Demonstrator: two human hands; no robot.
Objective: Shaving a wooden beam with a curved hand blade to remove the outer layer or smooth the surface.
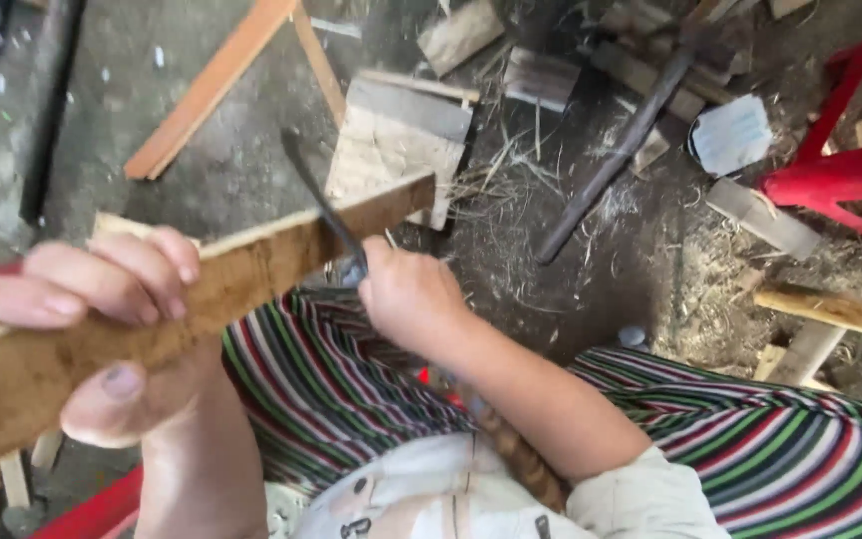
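Observation:
My left hand (102,319) grips a long flat strip of wood (251,269) that runs from the lower left up to the middle, its far end above a pale wooden block (396,145). My right hand (411,294) is closed on the handle of a dark thin blade (316,195), which lies across the strip's upper edge and points up and to the left. Both hands are over my lap, which is covered in striped cloth (341,379).
The dirt floor holds wood scraps, shavings and straw. A wooden frame piece (212,85) leans at the top left. A dark bar (616,155) lies at the upper right beside a red plastic stool (840,170). Pale sticks (830,309) lie at the right.

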